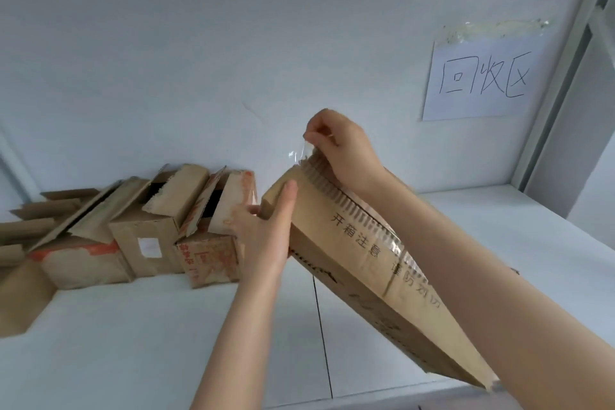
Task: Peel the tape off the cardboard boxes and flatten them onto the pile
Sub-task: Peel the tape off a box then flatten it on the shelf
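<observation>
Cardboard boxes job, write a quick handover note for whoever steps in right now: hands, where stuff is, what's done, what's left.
Right hand: pinching the free end of the clear tape at the top of the held box, mid-peel.
Left hand: bracing that box's upper left edge.
Held box: tilted above the white table, tape partly lifted, the rest still stuck along the seam.
Back left on the table: three boxes standing with flaps open, not flattened; flat cardboard pile at far left.
Left: finish peeling, flatten this box onto the pile, then do the three others.
</observation>
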